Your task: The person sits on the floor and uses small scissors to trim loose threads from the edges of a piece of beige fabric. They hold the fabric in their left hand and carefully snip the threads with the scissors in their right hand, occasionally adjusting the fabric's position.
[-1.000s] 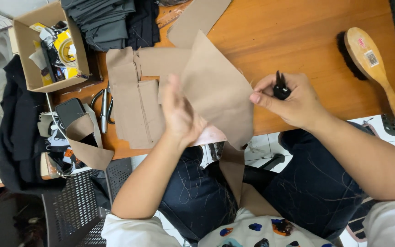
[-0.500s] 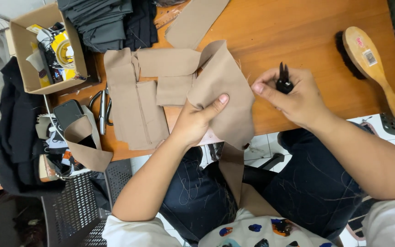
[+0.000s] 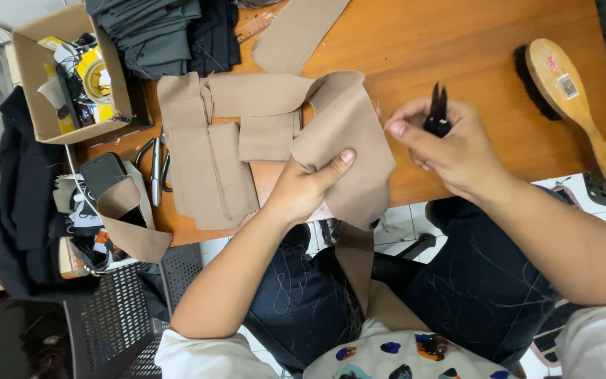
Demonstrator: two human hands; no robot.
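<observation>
**Tan cloth held at the surface edge, snips in the other hand**

A tan fabric piece is pinched by the left hand, thumb on top, above the near edge of the wooden surface; its lower strip hangs down over the lap. Small black thread snips are gripped in the closed right hand, tips pointing away, just beside the cloth. Further tan pieces are laid flat to the left. A wooden brush is seen well apart on the right, a cardboard box at the far left.
</observation>
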